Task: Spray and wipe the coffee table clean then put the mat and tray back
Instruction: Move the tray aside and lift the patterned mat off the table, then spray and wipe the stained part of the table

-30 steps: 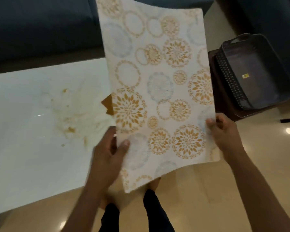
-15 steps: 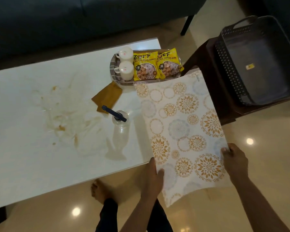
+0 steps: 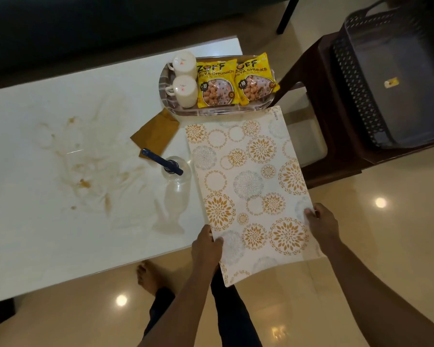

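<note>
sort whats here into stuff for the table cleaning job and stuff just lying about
For the job: stained white coffee table, clear spray bottle, brown folded cloth, patterned white-and-gold mat, oval steel tray.
Lying about: dark plastic basket, brown side table.

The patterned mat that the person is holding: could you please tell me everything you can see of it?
The mat is a stiff-looking white rectangular sheet printed with gold floral medallions, plain rings and pale grey-blue rosettes, with small lettering at its far right corner. The left hand grips its near left edge and the right hand its near right edge, thumbs on top. It lies nearly flat, long side running away from the person, at the right end of the coffee table, overhanging the floor. Whether it touches the table cannot be told.
</note>
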